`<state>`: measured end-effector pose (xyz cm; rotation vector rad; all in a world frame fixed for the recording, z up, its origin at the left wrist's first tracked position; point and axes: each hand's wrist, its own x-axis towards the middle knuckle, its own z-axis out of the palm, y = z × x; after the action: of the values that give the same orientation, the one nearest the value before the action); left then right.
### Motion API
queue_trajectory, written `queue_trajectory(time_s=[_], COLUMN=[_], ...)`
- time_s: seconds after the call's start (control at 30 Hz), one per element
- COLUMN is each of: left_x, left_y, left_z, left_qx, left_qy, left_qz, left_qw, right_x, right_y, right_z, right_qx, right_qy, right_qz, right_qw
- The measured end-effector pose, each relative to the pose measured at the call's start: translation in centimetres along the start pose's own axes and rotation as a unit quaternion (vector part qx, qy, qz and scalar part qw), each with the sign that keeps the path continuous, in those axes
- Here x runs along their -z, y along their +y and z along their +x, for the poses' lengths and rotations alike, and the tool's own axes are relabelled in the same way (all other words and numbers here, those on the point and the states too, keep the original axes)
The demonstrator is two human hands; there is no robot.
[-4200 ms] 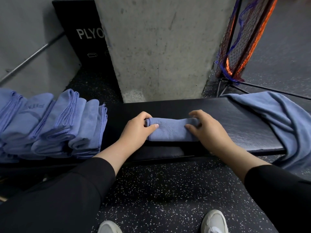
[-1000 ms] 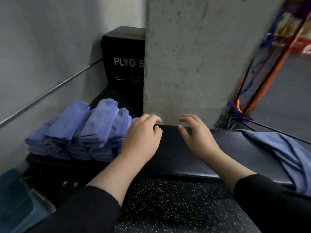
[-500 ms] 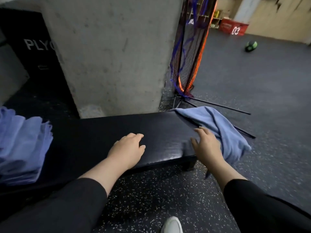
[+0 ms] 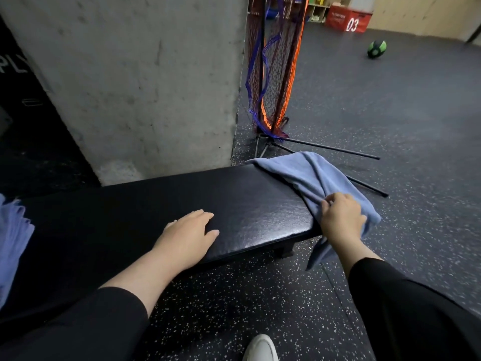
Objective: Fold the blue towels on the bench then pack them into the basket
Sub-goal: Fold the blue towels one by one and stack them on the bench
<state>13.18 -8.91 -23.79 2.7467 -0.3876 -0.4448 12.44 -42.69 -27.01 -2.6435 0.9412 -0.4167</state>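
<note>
One unfolded blue towel (image 4: 309, 175) hangs off the desk's (image 4: 234, 204) right end, pinched in the right grip (image 4: 341, 217); the left grip (image 4: 190, 230) rests spread flat. Best drawn fully onto the padding and smoothed before folding; no basket is visible.

- My left hand (image 4: 191, 231) rests flat on the black bench (image 4: 247, 204).
- My right hand (image 4: 341, 217) grips the loose blue towel (image 4: 307, 173) draped over the bench's right end.
- Folded towels (image 4: 11, 243) lie at its left end.
</note>
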Motion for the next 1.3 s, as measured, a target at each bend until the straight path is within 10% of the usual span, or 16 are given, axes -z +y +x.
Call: queue_trajectory(time_s=[0.33,0.7,1.07,1.3], left_x=[0.5,1.6,1.7,4.0], left_y=[0.0,0.4,0.0,0.3], left_z=[-0.8,-1.3,-2.7,-2.7], left_qx=[-0.01,-0.05,-0.013,0.015], left_qy=[0.009,0.082,-0.009,0.002], left_qz=[-0.033,-0.14,-0.427,-0.644], left_qw=[0.999,0.985,0.904,0.765], right_x=[0.9,7.6,5.9,5.7], right_y=[-0.6,-9.5,-18.3,-21.7], right_z=[0.7,-1.0,-6.0,-9.0], right_qx=[-0.013,0.105,0.085,0.145], right_qy=[0.023,0.058,-0.071,-0.12], right_qz=[0.002,0.361,0.465,0.492], right_qw=[1.0,0.925,0.879,0.85])
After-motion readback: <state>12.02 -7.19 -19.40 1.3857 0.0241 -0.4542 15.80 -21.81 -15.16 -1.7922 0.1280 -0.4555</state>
